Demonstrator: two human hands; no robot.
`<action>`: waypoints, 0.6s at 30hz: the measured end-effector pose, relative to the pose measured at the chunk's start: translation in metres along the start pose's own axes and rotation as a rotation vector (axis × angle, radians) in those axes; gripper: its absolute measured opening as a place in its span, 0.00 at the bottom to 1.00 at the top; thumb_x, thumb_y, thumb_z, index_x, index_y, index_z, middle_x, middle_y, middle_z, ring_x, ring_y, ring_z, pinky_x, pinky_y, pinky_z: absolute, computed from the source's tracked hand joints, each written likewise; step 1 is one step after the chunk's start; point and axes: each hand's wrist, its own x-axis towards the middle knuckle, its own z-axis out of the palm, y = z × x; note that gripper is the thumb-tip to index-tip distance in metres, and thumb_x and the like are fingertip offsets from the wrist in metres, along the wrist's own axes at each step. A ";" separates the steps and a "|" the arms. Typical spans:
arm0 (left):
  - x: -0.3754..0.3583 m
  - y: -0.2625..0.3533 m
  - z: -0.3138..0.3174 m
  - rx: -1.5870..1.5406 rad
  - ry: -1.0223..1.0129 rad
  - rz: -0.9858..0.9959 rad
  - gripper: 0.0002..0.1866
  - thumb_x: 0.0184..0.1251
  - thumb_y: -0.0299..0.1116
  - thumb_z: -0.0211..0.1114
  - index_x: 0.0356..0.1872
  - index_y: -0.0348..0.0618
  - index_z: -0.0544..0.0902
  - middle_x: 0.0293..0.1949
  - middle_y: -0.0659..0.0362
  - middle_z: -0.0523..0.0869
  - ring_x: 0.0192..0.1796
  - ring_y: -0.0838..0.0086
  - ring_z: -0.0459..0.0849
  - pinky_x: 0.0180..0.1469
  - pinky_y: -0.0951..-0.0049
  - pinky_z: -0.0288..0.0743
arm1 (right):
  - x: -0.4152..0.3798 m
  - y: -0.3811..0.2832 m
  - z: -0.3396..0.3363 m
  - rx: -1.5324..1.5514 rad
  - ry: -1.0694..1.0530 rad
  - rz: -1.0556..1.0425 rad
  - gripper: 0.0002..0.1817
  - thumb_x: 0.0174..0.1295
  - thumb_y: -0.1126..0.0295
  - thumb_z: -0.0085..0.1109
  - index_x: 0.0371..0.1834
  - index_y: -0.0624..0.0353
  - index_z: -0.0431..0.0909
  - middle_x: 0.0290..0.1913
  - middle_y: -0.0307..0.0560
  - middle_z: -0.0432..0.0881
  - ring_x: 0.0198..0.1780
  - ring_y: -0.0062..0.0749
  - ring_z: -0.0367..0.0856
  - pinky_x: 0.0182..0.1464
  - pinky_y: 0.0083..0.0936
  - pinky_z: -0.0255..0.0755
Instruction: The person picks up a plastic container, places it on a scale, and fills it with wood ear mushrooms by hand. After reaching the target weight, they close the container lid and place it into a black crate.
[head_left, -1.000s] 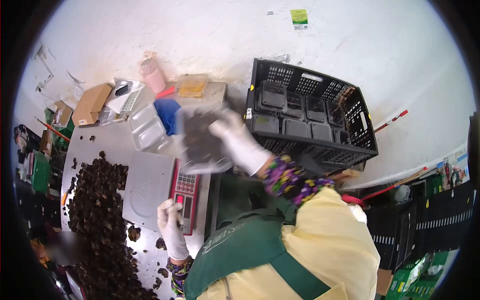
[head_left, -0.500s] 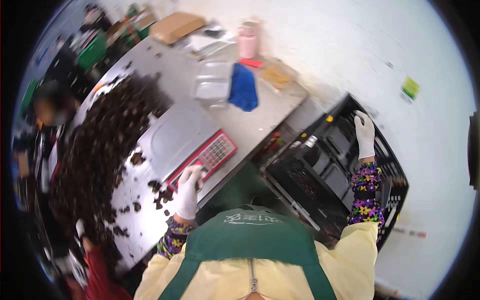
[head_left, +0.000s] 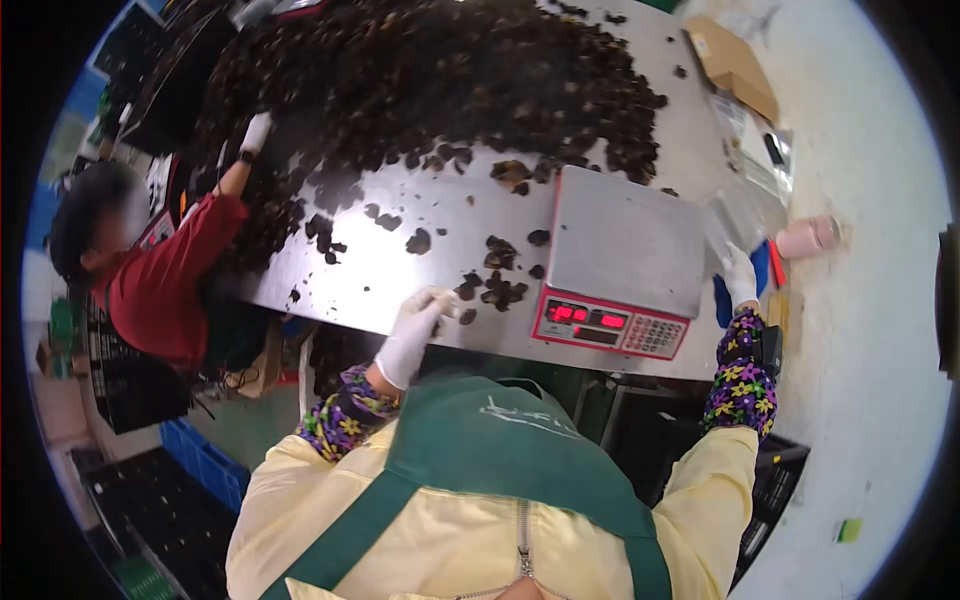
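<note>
My left hand (head_left: 415, 335), in a white glove, hovers at the table's front edge with its fingers bent together. Whether anything small is between them is hidden. Loose dark, curled pieces, resembling dried black fungus (head_left: 500, 290), lie just beyond its fingertips. My right hand (head_left: 738, 275), also gloved, reaches over a blue cloth (head_left: 760, 266). Its fingers are at the near edge of a clear plastic container (head_left: 745, 212) and appear to grip it. Between my hands sits a scale (head_left: 628, 245) with a bare metal pan and lit red digits.
A large heap of the dark pieces (head_left: 430, 80) covers the far side of the metal table (head_left: 390, 285). A co-worker in a red sleeve (head_left: 175, 270) reaches in at left. A pink bottle (head_left: 808, 237) and cardboard box (head_left: 732, 65) stand right. A black crate (head_left: 775, 500) is below.
My view has swung left towards the table. My right hand has left the black crate and moved to the plastic container. My left hand has come away from the scale's front panel.
</note>
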 end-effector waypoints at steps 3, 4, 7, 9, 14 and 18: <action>0.005 -0.005 -0.059 -0.065 0.121 -0.016 0.08 0.73 0.33 0.58 0.45 0.44 0.81 0.31 0.65 0.84 0.23 0.87 0.69 0.25 0.85 0.58 | 0.016 0.008 0.025 -0.083 -0.182 0.020 0.21 0.65 0.62 0.56 0.61 0.54 0.78 0.59 0.55 0.80 0.63 0.50 0.76 0.65 0.39 0.69; 0.006 0.008 -0.069 -0.048 0.163 -0.058 0.07 0.73 0.33 0.58 0.45 0.44 0.82 0.31 0.65 0.84 0.23 0.87 0.69 0.24 0.85 0.58 | 0.015 0.003 0.024 -0.137 -0.317 0.082 0.21 0.65 0.61 0.57 0.61 0.52 0.78 0.59 0.54 0.80 0.63 0.50 0.76 0.64 0.39 0.70; 0.013 0.015 -0.084 -0.016 0.232 -0.097 0.07 0.73 0.33 0.59 0.44 0.44 0.82 0.31 0.65 0.84 0.23 0.87 0.69 0.24 0.85 0.58 | 0.018 -0.007 0.023 -0.242 -0.331 0.247 0.18 0.64 0.56 0.60 0.54 0.50 0.82 0.55 0.51 0.83 0.58 0.50 0.80 0.58 0.43 0.73; 0.021 0.015 -0.083 -0.007 0.218 -0.093 0.07 0.72 0.33 0.60 0.44 0.44 0.82 0.30 0.65 0.84 0.23 0.87 0.70 0.25 0.84 0.61 | 0.018 -0.012 0.013 -0.268 -0.317 0.274 0.18 0.63 0.54 0.61 0.52 0.50 0.82 0.53 0.52 0.84 0.56 0.51 0.81 0.56 0.43 0.74; 0.034 0.010 -0.037 -0.077 0.134 -0.076 0.08 0.74 0.35 0.58 0.45 0.45 0.82 0.32 0.65 0.84 0.25 0.86 0.71 0.27 0.84 0.63 | 0.022 -0.010 0.007 -0.190 -0.161 0.328 0.17 0.62 0.55 0.64 0.38 0.60 0.77 0.40 0.56 0.84 0.47 0.49 0.84 0.46 0.41 0.73; 0.042 0.011 0.005 -0.067 0.053 -0.076 0.08 0.75 0.35 0.58 0.45 0.44 0.82 0.32 0.65 0.84 0.28 0.87 0.73 0.30 0.84 0.66 | 0.035 0.047 -0.006 0.399 0.084 0.106 0.16 0.69 0.62 0.57 0.37 0.67 0.81 0.34 0.53 0.82 0.40 0.31 0.80 0.43 0.35 0.73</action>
